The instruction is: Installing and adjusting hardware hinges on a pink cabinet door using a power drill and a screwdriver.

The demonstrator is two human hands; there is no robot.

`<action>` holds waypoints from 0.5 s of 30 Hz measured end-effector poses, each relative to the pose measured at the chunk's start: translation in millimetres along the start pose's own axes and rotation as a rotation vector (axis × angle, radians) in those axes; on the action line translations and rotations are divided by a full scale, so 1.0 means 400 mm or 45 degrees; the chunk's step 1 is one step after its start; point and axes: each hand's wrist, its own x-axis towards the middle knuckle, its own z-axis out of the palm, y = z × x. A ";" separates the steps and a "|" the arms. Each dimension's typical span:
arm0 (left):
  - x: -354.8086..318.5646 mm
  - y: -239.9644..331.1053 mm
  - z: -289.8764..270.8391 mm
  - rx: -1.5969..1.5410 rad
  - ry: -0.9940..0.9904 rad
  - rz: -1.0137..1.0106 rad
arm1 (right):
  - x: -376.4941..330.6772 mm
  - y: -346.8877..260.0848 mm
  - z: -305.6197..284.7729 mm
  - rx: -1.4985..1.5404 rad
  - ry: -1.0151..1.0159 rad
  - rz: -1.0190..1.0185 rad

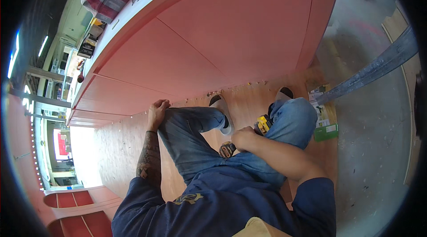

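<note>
1. While the person sits on a plywood floor with both knees bent, the right hand is closed in a fist around the grip of a yellow and black cordless drill, which lies low between the 2 legs, just beside the right knee.
2. Only part of the drill shows: its yellow body peeks out above the fist, and a dark round part sits just below and to the left of the knuckles, against the jeans.
3. The left hand rests on the left knee, close to the lower edge of a big red panel; its fingers curl over something there, but I cannot tell whether they grip an object or just press on the knee.
4. The red panel stands right in front of the person and fills the upper middle of the view, split by thin seams into several sections.
5. A row of small screws or fasteners lies scattered on the plywood along the foot of the panel.
6. 2 grey shoes show past the knees, the left shoe near the panel's base and the right shoe just beyond the right knee.
7. A green and white cardboard box lies to the right of the right knee, and a long grey metal bar runs from it up toward the right rim over the concrete floor.
</note>
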 end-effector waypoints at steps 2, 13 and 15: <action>0.004 -0.012 0.005 -0.041 -0.006 -0.020 | 0.014 0.004 0.015 0.009 0.003 0.013; 0.019 -0.099 -0.008 -0.122 -0.013 0.015 | 0.067 -0.007 0.032 -0.031 -0.052 0.044; 0.009 -0.093 -0.017 -0.089 -0.034 0.022 | 0.087 -0.005 0.054 0.070 0.066 0.013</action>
